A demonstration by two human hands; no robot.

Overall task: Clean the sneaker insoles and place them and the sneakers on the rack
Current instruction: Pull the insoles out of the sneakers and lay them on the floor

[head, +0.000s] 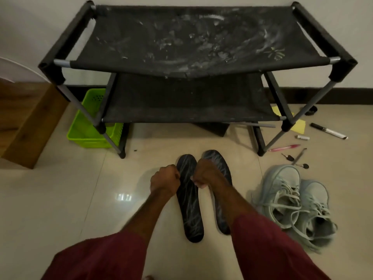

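Observation:
Two black insoles with pale streaks are on the tiled floor in front of the rack. My left hand (166, 178) is curled at the left edge of the left insole (190, 211) and grips it near the toe end. My right hand (204, 174) is curled at the left edge of the right insole (220, 162), which my right forearm partly hides. A pair of pale blue-grey sneakers (292, 203) with loose laces lies on the floor to the right. The black two-shelf fabric rack (187, 37) stands against the wall; its top shelf is smeared with white dust.
A green plastic basket (84, 126) sits under the rack's left end, next to a wooden board (24, 126). Yellow paper (298, 125), a marker (328, 131), a pink pen (284, 148) and small tools lie on the floor at the right.

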